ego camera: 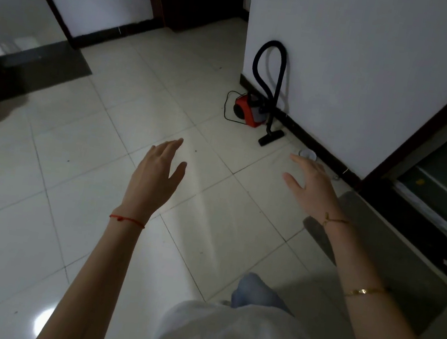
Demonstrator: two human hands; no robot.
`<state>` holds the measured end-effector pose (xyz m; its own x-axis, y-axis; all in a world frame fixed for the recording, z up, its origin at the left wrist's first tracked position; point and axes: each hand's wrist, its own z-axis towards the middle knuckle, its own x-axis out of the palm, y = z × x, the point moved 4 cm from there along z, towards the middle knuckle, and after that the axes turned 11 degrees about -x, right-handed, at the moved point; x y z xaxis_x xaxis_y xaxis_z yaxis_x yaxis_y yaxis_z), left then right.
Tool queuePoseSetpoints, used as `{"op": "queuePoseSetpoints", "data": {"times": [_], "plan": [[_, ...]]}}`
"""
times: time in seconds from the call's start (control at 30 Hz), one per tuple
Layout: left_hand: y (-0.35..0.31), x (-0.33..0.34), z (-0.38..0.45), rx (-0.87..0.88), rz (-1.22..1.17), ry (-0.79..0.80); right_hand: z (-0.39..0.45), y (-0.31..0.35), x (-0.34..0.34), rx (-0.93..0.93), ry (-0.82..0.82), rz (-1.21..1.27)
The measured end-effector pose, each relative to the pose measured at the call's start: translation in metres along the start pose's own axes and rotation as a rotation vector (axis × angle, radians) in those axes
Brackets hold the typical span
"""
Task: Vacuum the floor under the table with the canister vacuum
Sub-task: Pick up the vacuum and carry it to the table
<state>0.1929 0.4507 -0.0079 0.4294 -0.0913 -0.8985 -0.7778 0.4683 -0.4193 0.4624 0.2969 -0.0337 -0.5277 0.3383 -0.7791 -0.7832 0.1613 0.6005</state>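
Note:
A small red and grey canister vacuum [249, 110] stands on the tiled floor against a white wall. Its black hose [274, 44] loops up the wall, and the black wand runs down to a floor nozzle [271, 138] lying on the tiles. A thin black cord [226, 106] curls to the left of the canister. My left hand [157, 173] and my right hand [311, 183] are stretched out in front of me over the floor, fingers straight, holding nothing, well short of the vacuum. No table is in view.
A small white round object [307, 154] lies by the dark skirting near the nozzle. A grey mat [394, 251] lies at the right before a dark-framed sliding door [446, 172]. Dark doorways open at the back and far left. My knee [256, 292] shows below.

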Motion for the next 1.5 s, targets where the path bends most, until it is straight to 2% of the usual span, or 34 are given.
{"op": "queuePoseSetpoints", "data": {"times": [0.27,0.57,0.97,1.23,1.5], "plan": [[-0.003,0.046,0.136,-0.009,0.001,0.041,0.130,-0.070,0.020,0.014,0.010,0.048],[-0.051,0.076,0.349,-0.010,-0.015,0.016,0.347,-0.140,-0.004,-0.016,0.001,0.064],[-0.071,0.128,0.560,-0.029,-0.004,0.075,0.539,-0.222,-0.007,0.046,-0.025,0.066],[-0.053,0.182,0.729,0.054,-0.017,0.138,0.674,-0.279,0.023,0.141,-0.036,0.035],[-0.051,0.208,0.912,0.158,-0.043,0.206,0.820,-0.308,0.025,0.224,-0.114,0.044]]}}
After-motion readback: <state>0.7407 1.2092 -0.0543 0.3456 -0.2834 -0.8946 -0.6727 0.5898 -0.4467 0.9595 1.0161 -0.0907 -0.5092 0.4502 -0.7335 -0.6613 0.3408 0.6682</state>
